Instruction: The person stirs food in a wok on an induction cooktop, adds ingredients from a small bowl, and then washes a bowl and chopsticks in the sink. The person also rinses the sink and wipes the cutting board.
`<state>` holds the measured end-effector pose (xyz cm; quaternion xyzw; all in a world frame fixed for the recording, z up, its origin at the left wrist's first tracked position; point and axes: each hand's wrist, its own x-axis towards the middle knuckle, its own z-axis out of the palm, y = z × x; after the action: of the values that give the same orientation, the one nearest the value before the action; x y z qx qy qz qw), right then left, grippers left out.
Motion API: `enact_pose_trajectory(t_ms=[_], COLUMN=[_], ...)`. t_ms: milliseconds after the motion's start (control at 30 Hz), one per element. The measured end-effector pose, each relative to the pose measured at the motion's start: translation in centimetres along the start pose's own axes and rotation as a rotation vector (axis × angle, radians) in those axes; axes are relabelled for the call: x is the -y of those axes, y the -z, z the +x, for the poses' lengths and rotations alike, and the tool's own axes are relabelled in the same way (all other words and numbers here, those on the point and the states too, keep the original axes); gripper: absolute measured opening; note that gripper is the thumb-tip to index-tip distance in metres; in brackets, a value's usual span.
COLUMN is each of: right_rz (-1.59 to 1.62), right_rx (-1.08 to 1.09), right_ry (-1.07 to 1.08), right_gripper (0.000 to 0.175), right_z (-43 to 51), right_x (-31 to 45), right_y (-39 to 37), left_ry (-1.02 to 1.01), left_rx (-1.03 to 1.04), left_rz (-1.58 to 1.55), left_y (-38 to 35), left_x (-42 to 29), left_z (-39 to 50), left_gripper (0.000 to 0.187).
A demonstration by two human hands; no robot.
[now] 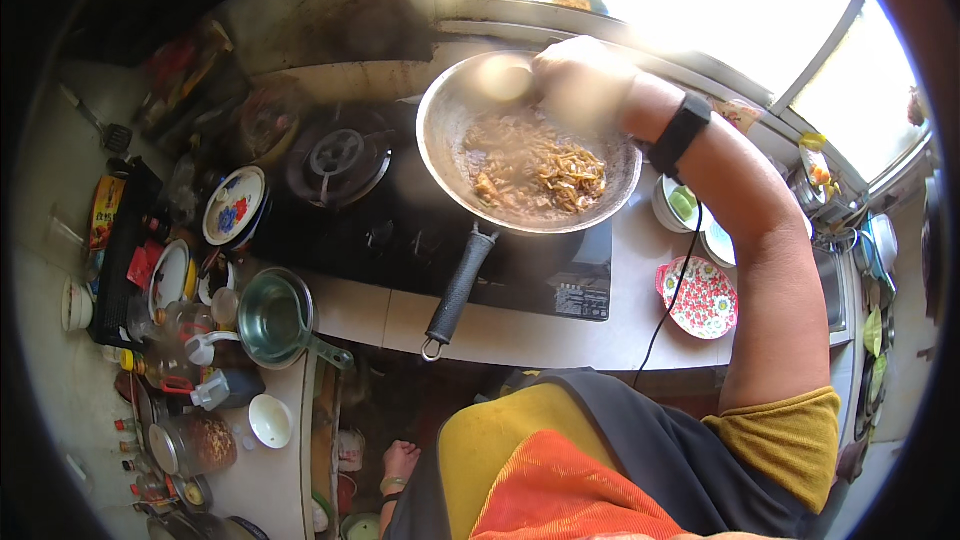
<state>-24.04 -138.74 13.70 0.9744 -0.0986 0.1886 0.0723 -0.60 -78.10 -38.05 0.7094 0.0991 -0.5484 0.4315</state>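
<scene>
A wok (442, 157) with a dark ribbed handle sits over the right side of a black glass gas hob (495, 285). Its handle points toward me. Inside lies browned, shredded food (562, 176), with haze or a lens smear over part of it. My right hand (581, 79) reaches over the wok's far rim, a black band on the wrist. Glare and blur hide its fingers, so I cannot tell what it holds. Low beside my apron (645, 427), my left hand (401, 459) hangs with curled fingers and nothing visible in it.
An unused burner (337, 154) is left of the wok. Flowered dish (701, 296), bowl (675, 204) and black cable (679, 292) lie to the right. Leftward stand a lidded enamel pot (234, 206), a green ladle (274, 315), bottles (180, 315), a jar (195, 444) and a white bowl (270, 421).
</scene>
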Motion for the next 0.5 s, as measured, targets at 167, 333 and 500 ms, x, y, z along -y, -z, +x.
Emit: enact_pose_trajectory(t_ms=[167,333,500], right_rz=[-0.354,-0.589,-0.515], right_rx=[0.432,0.688,0.462], right_ry=[-0.112,-0.108,-0.376], right_gripper=[0.006,0.008,0.011], right_z=[0.9,-2.4,-3.2], right_x=[5.8,5.4,3.3], right_y=[0.6,0.5,-0.9], left_ry=[0.079,0.184,0.175], left_rx=[-0.038,0.04,0.04], left_rz=[-0.084,-0.317,-0.26], left_y=[0.1,2.7,3.9], left_x=[1.2,5.1,5.2], left_z=[0.7,6.5,8.2], left_gripper=[0.016,0.02,0.019])
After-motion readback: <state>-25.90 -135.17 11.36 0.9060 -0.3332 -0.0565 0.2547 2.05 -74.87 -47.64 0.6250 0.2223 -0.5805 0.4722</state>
